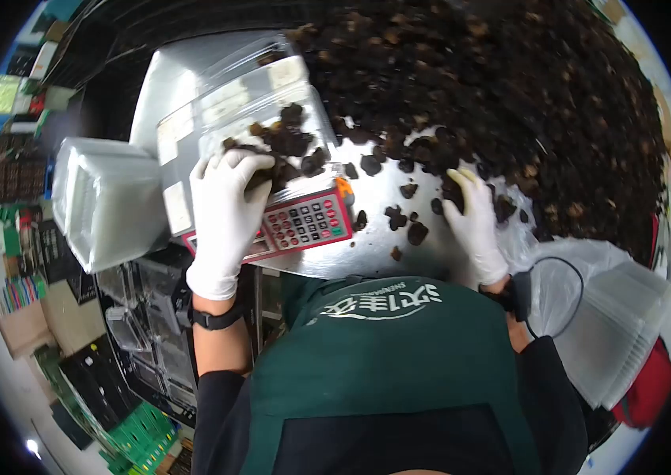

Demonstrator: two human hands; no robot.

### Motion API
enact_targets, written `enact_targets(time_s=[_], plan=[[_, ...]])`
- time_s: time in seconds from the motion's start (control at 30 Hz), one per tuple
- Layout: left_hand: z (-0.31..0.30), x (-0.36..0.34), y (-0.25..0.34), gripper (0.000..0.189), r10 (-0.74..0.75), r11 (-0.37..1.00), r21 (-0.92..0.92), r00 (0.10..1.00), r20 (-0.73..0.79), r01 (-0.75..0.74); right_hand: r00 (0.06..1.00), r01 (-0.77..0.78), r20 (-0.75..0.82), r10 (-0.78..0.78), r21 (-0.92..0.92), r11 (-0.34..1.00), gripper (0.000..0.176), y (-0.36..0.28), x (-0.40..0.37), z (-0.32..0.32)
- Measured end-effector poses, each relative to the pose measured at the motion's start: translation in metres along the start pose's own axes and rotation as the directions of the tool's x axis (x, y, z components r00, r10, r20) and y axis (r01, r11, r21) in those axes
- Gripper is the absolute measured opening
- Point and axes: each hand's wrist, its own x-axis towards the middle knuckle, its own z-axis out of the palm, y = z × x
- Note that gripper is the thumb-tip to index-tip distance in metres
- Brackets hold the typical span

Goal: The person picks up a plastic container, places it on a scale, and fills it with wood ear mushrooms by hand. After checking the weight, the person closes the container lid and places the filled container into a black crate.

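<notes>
My left hand (231, 198), in a white glove, is over a clear plastic tray (321, 119) on a digital scale (304, 226) with a red-edged keypad. Its fingers curl around dark brown pieces that look like mushrooms (259, 176); more such pieces (292, 141) lie in the tray. At the near edge of a large heap of the same pieces (494, 87), my right hand (474, 218), also gloved, has thumb and fingers closed around a dark piece (452, 192). Part of each grip is hidden by the fingers.
Stacked clear plastic containers (106, 202) stand left of the scale, and others (613, 324) lie at the right by a thin plastic bag (561, 277). Loose pieces (417, 232) are scattered on the metal table (375, 257). Green crates (141, 435) sit at lower left.
</notes>
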Motion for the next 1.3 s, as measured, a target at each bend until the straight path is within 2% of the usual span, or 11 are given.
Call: enact_targets(time_s=[0.23, 0.37, 0.47, 0.57, 0.63, 0.7, 0.77, 0.83, 0.97, 1.07, 1.3], plan=[[-0.004, 0.013, -0.004, 0.028, -0.101, 0.994, -0.030, 0.971, 0.218, 0.110, 1.000, -0.011, 0.013, 0.012, -0.027, 1.000, 0.051, -0.006, 0.009, 0.004], [-0.003, 0.014, -0.007, 0.027, -0.108, 0.988, -0.102, 0.987, 0.119, 0.120, 1.000, -0.004, 0.003, 0.004, 0.006, 1.000, 0.045, -0.010, 0.016, -0.003], [-0.007, 0.008, -0.002, 0.018, -0.285, 0.856, -0.430, 0.956, 0.071, 0.287, 0.998, 0.029, -0.056, -0.025, 0.079, 0.996, 0.038, -0.023, 0.019, -0.010], [-0.003, 0.002, 0.001, 0.020, -0.394, 0.522, -0.809, 0.918, 0.051, 0.269, 0.986, 0.129, -0.122, -0.109, 0.170, 0.977, 0.035, -0.047, 0.026, -0.017], [-0.002, 0.004, 0.022, 0.024, -0.383, 0.391, -0.903, 0.923, 0.018, 0.180, 0.998, 0.038, 0.015, -0.053, 0.493, 0.869, 0.034, -0.078, 0.034, -0.022], [0.004, 0.012, 0.043, 0.027, -0.246, 0.463, -0.886, 0.958, -0.145, -0.015, 0.978, -0.072, 0.180, -0.104, 0.765, 0.639, 0.037, -0.106, 0.043, -0.029], [0.011, 0.017, 0.058, 0.030, -0.168, 0.507, -0.856, 0.963, -0.209, -0.098, 0.932, -0.300, 0.345, -0.113, 0.907, 0.297, 0.043, -0.142, 0.054, -0.048], [0.018, 0.021, 0.073, 0.032, -0.169, 0.464, -0.876, 0.957, -0.234, -0.133, 0.912, -0.353, 0.364, -0.189, 0.931, 0.089, 0.044, -0.152, 0.061, -0.051], [0.022, 0.028, 0.086, 0.052, -0.023, 0.596, -0.780, 0.967, -0.254, -0.191, 0.960, -0.269, 0.277, -0.053, 0.956, 0.118, 0.031, -0.154, 0.072, -0.053], [0.013, 0.029, 0.101, 0.066, -0.062, 0.665, -0.731, 0.965, -0.256, -0.151, 0.983, -0.182, 0.182, 0.022, 0.983, 0.028, 0.029, -0.137, 0.082, -0.064], [0.035, -0.011, 0.088, 0.056, -0.061, 0.728, -0.684, 0.991, -0.122, -0.039, 0.954, 0.152, -0.072, 0.290, 0.953, -0.264, 0.022, -0.084, 0.113, -0.124]])
